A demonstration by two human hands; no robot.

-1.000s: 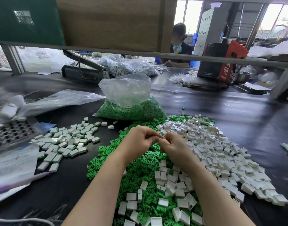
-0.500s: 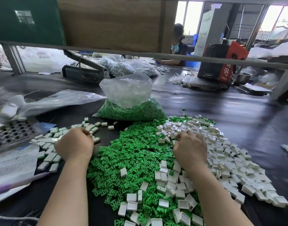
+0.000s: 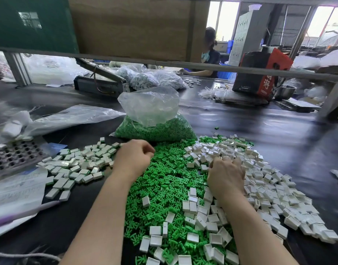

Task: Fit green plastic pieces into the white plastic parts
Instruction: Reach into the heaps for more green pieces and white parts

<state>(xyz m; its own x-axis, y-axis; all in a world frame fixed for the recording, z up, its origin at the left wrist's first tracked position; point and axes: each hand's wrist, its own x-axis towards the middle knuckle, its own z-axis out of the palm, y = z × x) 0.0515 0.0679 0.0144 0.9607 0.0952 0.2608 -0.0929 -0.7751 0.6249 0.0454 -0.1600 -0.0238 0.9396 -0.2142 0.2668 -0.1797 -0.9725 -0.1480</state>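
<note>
A dark table (image 3: 279, 142) is covered in front by a heap of green pieces (image 3: 164, 180), with loose white parts (image 3: 269, 188) spread to its right and a smaller group of white parts (image 3: 78, 165) to its left. A clear bag of green pieces (image 3: 154, 127) is stood behind the heap. The left hand (image 3: 133, 159) is held over the heap's far left edge, fingers curled; whether anything is pinched cannot be told. The right hand (image 3: 226, 176) is laid knuckles-up on the white parts, its fingertips hidden among them.
</note>
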